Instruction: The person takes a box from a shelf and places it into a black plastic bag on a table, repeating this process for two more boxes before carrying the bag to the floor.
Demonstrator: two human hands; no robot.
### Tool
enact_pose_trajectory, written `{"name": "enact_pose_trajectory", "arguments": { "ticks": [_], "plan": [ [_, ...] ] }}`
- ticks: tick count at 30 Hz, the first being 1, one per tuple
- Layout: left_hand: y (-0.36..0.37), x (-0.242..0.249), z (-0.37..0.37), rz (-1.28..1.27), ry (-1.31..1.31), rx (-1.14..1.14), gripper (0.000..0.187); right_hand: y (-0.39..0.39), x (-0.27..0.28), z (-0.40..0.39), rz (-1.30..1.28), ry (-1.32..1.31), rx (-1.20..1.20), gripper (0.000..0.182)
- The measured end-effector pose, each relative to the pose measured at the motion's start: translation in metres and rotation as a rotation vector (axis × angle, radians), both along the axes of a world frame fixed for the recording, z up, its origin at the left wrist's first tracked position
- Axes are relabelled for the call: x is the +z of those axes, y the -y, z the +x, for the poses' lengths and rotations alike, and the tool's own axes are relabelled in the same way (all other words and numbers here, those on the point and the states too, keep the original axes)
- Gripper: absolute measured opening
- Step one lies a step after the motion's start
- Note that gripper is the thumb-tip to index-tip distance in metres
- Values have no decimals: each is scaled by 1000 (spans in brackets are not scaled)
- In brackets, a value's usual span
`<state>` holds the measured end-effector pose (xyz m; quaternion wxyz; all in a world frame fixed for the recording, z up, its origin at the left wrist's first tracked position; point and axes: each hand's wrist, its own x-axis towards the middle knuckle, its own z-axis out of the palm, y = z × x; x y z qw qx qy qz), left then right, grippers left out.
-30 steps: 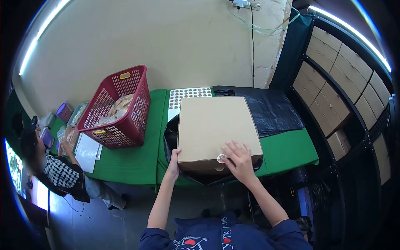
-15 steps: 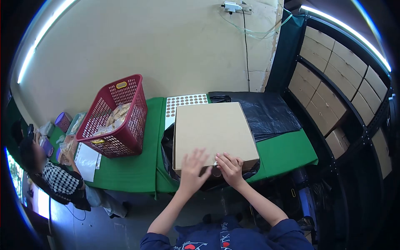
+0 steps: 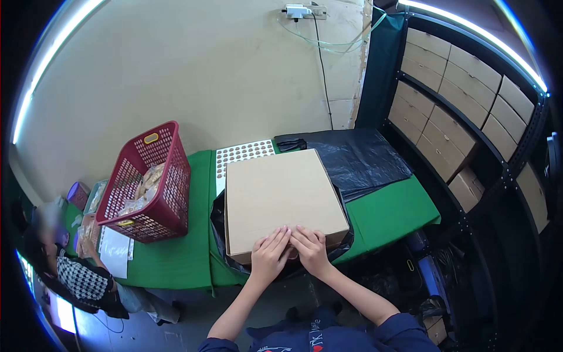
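left hand [image 3: 268, 256]: lies palm down on the near edge of the cardboard box [image 3: 281, 196], fingers spread flat and together, gripping nothing that shows.
right hand [image 3: 311, 249]: flat on the same near edge, just beside the left hand, fingertips touching or almost touching it; fingers extended, closed around nothing (what lies under the fingertips cannot be told).
cardboard box: closed, plain brown lid up, sitting in the middle of the worktop [image 3: 187, 258], its near edge at the worktop's near edge.
black plastic bag [image 3: 369, 158]: spread under the box and out to the right and far side, over the green cover.
tray of small rounds [image 3: 240, 154]: white sheet with rows of brown dots, just beyond the box's far left corner, partly tucked behind it.
red basket [image 3: 149, 182]: tilted, to the left of the box and apart from it, holding clear packets of pale food.
paper sheets [image 3: 114, 252]: flat at the left near end of the worktop, by the basket.
other person [image 3: 82, 278]: seated at the left end in a checked top, hands among small packets.
shelves [image 3: 469, 111]: far right, stacked with brown boxes.
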<state>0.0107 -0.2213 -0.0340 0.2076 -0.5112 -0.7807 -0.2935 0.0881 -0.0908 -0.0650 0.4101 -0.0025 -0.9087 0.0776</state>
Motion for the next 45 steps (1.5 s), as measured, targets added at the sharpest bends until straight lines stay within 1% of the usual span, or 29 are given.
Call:
{"name": "enact_pose_trajectory", "arguments": {
  "ticks": [2, 5, 9, 11, 12, 14, 15, 16, 17, 18, 19, 21, 24, 25, 26, 27, 28, 29, 31, 32, 33, 35, 38, 41, 45],
  "plan": [
    [-1, -6, -4, -21, -35, 14, 44, -1, 2, 1, -17, 29, 17, 29],
    [-3, 2, -6, -9, 102, -24, 45, -3, 10, 4, -47, 90, 48, 31],
    [-5, 6, -1, 0, 129, -9, 47, -1, 8, 7, -114, 127, 55, 35],
    [-3, -1, -3, 12, 191, 25, 43, 3, 12, 5, -172, 106, 41, 35],
    [-3, 1, -3, -16, 296, 32, 46, 2, 11, 5, -184, 105, 77, 37],
    [-3, 11, 0, -48, 413, 6, 49, -3, 6, 9, -234, 96, 134, 41],
    [-2, 15, 0, -70, 488, -46, 47, -6, 8, 14, -272, 80, 170, 43],
    [0, 14, -3, -86, 502, -60, 46, -12, 12, 22, -309, 70, 210, 44],
    [-1, 23, 0, -35, 567, -99, 43, -17, 19, 31, -347, 58, 260, 45],
    [3, 8, -11, -64, 556, -148, 52, -23, 26, 45, -389, 31, 271, 43],
    [-7, 22, 1, 118, 849, -162, 45, -36, 26, 59, -401, 33, 227, 42],
    [-28, 42, 14, 120, 768, -66, 41, -64, 28, 90, -419, 39, 146, 40],
    [-73, 56, 40, 129, 664, -132, 38, -121, 25, 152, -667, -19, -51, 27],
    [-91, 55, 48, 143, 700, -217, 40, -143, 19, 174, -733, -141, -124, 23],
    [-110, 51, 57, 155, 735, -298, 42, -163, 16, 199, -874, -189, -225, 21],
    [-131, 47, 66, 165, 771, -379, 43, -182, 18, 225, -947, -232, -344, 19],
    [-155, 46, 83, 253, 876, -518, 53, -203, 20, 250, -1067, -349, -382, 17],
    [-175, 49, 100, 244, 915, -609, 64, -220, 26, 277, -1060, -521, -363, 16],
    [-211, 64, 139, 139, 848, -727, 73, -253, 39, 334, -1079, -694, -434, 16],
    [-231, 59, 151, 99, 831, -833, 80, -265, 51, 363, -1056, -726, -501, 16],
    [-250, 61, 165, 55, 752, -907, 82, -274, 65, 389, -1064, -783, -544, 15],
    [-288, 61, 197, 26, 779, -1046, 80, -290, 90, 439, -1066, -912, -563, 15],
    [-344, 57, 246, 41, 1014, -1164, 62, -308, 132, 506, -917, -970, -670, 17],
    [-407, 55, 288, -131, 1157, -1329, 65, -326, 175, 561, -748, -970, -758, 18],
    [-477, 74, 346, -122, 1164, -1483, 58, -356, 224, 617, -606, -932, -832, 16]
  ]
}}
